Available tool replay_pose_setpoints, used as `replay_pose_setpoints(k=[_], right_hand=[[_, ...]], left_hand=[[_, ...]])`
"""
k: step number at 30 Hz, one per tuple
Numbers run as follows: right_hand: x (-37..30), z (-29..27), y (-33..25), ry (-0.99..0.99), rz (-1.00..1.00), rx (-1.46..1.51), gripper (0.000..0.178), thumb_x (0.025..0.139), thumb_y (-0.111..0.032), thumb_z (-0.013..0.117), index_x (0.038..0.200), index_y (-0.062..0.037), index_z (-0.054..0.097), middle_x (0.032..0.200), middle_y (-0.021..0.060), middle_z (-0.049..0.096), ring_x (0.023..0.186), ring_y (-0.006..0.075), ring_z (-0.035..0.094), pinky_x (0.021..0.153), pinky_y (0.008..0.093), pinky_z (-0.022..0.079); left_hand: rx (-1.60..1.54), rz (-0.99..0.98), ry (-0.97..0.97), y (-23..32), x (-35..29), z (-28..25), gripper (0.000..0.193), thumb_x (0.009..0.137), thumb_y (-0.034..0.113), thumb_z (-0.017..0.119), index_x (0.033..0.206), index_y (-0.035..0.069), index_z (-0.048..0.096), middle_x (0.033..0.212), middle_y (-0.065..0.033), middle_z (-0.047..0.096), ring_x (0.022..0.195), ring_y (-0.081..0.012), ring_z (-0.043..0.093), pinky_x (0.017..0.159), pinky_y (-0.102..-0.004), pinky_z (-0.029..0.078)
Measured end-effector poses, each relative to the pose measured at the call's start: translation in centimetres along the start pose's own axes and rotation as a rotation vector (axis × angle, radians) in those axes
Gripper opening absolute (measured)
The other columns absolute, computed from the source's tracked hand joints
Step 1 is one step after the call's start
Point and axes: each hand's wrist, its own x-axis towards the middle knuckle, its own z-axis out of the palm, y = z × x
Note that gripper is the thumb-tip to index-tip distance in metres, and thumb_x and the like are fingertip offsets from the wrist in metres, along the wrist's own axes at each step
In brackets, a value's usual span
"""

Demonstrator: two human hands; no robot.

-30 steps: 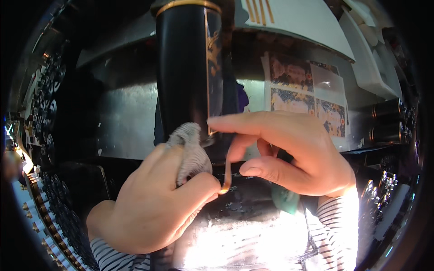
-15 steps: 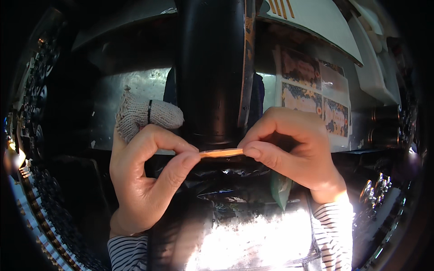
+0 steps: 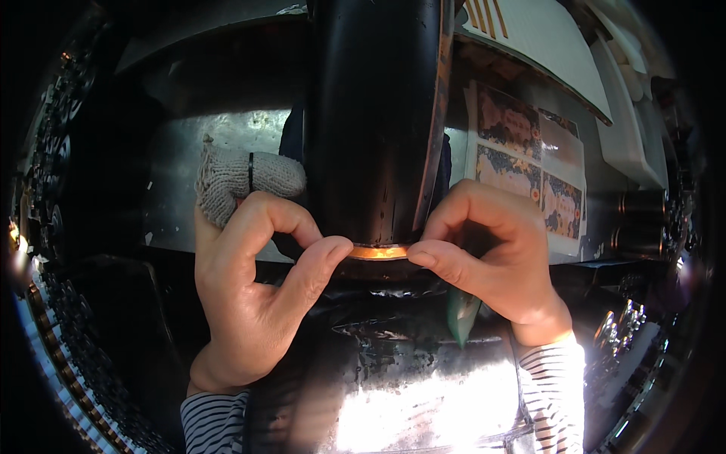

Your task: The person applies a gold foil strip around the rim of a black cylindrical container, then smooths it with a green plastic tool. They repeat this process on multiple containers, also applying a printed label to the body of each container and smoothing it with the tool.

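Between my two hands a thin, glossy amber-coloured strip (image 3: 378,254) is stretched sideways, slightly bowed. It lies along the near end of a large black cylinder (image 3: 378,113), seemingly against it. My left hand (image 3: 253,303) pinches the left end between thumb and index finger. Grey knitted fabric (image 3: 272,175) with a thin black band covers one or more of that hand's other fingers. The strip's right end is pinched by my right hand (image 3: 503,261), its remaining fingers curled behind. A green pointed thing (image 3: 461,314) hangs below the right hand.
At the upper right a white board (image 3: 544,53) bears several thin brown strips (image 3: 484,17). Below it lies a sheet of printed pictures (image 3: 507,178). White trays (image 3: 635,125) and dark cylindrical objects (image 3: 639,223) stand farther right. A sunlit surface (image 3: 431,401) lies between my forearms.
The strip has come up against the cylinder's near end and now bows slightly. My left hand has shifted right, closer to my right hand. The cylinder sits farther right and lower in view.
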Motion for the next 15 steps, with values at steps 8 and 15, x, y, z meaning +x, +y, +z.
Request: replay_pose_setpoints(k=[8, 15], right_hand=[[0.3, 0.0, -0.5, 0.02, -0.035, -0.188, 0.018, 0.078, -0.007, 0.075, 0.074, -0.0005, 0.058, 0.064, 0.0035, 0.058, 0.057, 0.0103, 0.055, 0.052, 0.0231, 0.045], [0.4, 0.1, -0.6, 0.0, 0.008, -0.181, 0.02, 0.078, -0.008, 0.075, 0.073, 0.0002, 0.057, 0.063, 0.003, 0.056, 0.057, 0.0084, 0.052, 0.052, 0.0227, 0.042]], left_hand=[[-0.045, -0.097, -0.046, -0.2, -0.3, -0.2, 0.014, 0.085, 0.015, 0.069, 0.083, 0.004, 0.06, 0.08, -0.0024, 0.061, 0.081, -0.0145, 0.054, 0.086, -0.0312, 0.037], [-0.3, 0.008, -0.057, -1.7, -0.3, 1.2, 0.056, 0.097, 0.03, 0.051, 0.137, -0.005, 0.032, 0.137, -0.0176, 0.041, 0.128, -0.0265, 0.039, 0.107, -0.036, 0.029]])
